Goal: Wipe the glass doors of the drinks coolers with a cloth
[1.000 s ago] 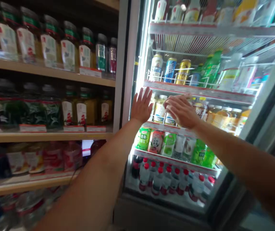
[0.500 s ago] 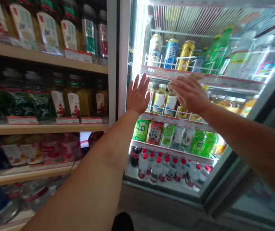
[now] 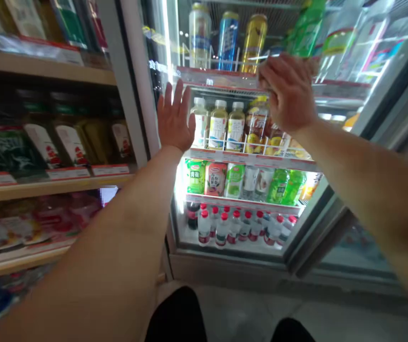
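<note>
My left hand [image 3: 175, 116] is raised with its fingers spread, at the left side of the lit drinks fridge [image 3: 225, 259]; I cannot tell whether it touches the glass. Level with the fridge's upper shelf, my right hand [image 3: 291, 95] has its fingers curled. A small beige edge shows behind its knuckles, but what the fingers hold, if anything, is hidden. Just right of the left hand stand pale yellow juice bottles [image 3: 218, 124]. Brown-labelled bottles [image 3: 256, 124] are partly covered by the right hand. Above them are a blue can [image 3: 228, 40] and a gold can [image 3: 254, 42].
Wooden shelves [image 3: 47, 183] with bottled drinks stand to the left. Lower in the fridge are green and red drink packs [image 3: 215, 179] and several red-capped water bottles [image 3: 221, 230]. A grey frame post [image 3: 132, 71] separates shelves from fridge. My dark-clad knees [image 3: 179, 316] show above the floor.
The view has shifted, so the fridge shelves sit further left and higher. My right hand has risen toward the upper shelf, its fingers more curled. The left hand stays spread at the fridge's left side.
</note>
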Motion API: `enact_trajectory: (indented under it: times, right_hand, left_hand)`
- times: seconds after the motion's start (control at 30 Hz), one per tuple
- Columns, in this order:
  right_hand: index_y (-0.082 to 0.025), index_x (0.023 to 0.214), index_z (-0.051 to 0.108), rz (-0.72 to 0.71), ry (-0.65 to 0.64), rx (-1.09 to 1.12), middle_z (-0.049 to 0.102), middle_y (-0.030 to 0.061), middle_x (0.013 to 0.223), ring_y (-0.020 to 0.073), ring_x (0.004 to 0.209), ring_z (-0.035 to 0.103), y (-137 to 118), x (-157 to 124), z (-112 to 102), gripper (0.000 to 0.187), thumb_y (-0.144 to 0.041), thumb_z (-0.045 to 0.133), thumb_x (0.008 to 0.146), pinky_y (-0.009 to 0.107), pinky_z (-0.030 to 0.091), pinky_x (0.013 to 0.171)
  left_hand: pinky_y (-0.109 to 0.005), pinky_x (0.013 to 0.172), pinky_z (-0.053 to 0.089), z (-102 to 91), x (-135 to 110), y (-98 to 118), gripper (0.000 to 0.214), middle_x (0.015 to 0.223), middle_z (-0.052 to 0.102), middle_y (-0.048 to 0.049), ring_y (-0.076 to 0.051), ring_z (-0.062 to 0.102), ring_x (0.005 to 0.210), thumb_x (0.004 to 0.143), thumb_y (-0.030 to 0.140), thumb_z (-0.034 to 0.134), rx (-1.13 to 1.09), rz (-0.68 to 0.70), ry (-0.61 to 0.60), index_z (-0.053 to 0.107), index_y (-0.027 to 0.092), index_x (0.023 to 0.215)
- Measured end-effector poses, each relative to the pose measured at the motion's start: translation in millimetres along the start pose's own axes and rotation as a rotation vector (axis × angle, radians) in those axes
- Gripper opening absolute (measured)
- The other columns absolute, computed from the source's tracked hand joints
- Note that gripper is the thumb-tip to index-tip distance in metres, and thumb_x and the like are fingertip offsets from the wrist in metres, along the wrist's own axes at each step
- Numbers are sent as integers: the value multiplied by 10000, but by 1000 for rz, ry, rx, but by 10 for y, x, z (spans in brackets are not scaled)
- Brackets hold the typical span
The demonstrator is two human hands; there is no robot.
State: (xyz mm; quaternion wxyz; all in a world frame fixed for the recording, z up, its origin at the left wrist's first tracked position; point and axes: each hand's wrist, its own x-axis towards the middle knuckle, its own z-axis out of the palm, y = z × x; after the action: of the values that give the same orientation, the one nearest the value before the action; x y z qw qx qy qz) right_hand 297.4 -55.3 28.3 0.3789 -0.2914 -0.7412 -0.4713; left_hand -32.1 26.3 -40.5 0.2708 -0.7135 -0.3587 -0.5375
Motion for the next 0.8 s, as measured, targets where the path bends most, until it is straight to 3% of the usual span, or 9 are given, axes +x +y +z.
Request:
enact_trajectory:
  times: [0.07,0.17,0.27,0.37,0.47,0.53,0.67,0.73,0.8]
  right_hand:
    - [-286,1620,500,76,17,-9,481,27,1674,299,1593,369,-24,-127,27,564,-211,422,1066,613,269,1337]
    - [-321,1629,485,-33,-192,74,467,-15,1683,292,1603,365,-153,-348,30,576,-247,426,1060,634,269,1338]
    - [-355,1601,512,-101,-346,116,481,-68,1669,266,1594,376,-56,-318,-104,543,-307,447,1064,585,243,1366]
    - [-311,1606,501,52,-184,0,460,-59,1684,237,1599,341,194,-170,-251,575,-235,454,1038,528,228,1373]
    - [-219,1631,476,241,-32,-100,426,4,1709,250,1617,300,187,-248,-256,635,-149,456,1000,546,218,1369]
    - [-265,1646,462,251,-88,-63,420,-6,1711,252,1631,285,19,-413,-204,633,-158,431,1023,576,208,1371]
    - [-368,1639,469,60,-343,66,443,-67,1691,265,1632,302,-150,-541,-213,600,-217,429,1060,587,219,1375]
    - [-327,1630,484,65,-335,27,434,-63,1699,246,1632,294,-42,-441,-299,576,-215,429,1069,536,208,1388]
    - [-260,1627,484,176,-218,-61,423,-39,1708,221,1625,289,84,-349,-370,575,-177,425,1061,486,192,1394]
  left_hand:
    - [-426,1386,-156,3,6,-6,741,1804,106,100,-146,-101,1677,1066,536,420,-38,-12,-5,274,230,1725]
    - [-377,1390,-154,-12,10,9,756,1794,93,158,-130,-110,1675,1053,590,422,-49,-36,-9,284,269,1724]
    - [-368,1392,-127,-37,11,33,765,1800,82,151,-139,-77,1681,1043,548,435,13,-52,-21,274,251,1730]
    - [-403,1401,-87,-49,14,46,776,1812,81,113,-169,-48,1687,1048,523,421,67,-35,-12,261,199,1735]
    - [-422,1402,-92,-21,28,28,830,1818,75,94,-221,-37,1689,1038,566,418,84,-39,-25,254,141,1731]
    - [-382,1393,-130,29,42,-16,861,1810,65,147,-218,-53,1685,1006,590,465,64,-63,-23,256,172,1729]
    - [-359,1372,-154,164,61,-159,876,1805,1,180,-193,-68,1682,946,502,461,154,-2,61,237,190,1734]
    - [-369,1373,-138,211,57,-213,846,1807,-62,165,-176,-84,1680,968,455,365,239,70,103,198,158,1743]
    - [-372,1377,-125,229,49,-233,789,1796,-113,186,-151,-115,1675,1011,440,231,280,96,128,180,148,1743]
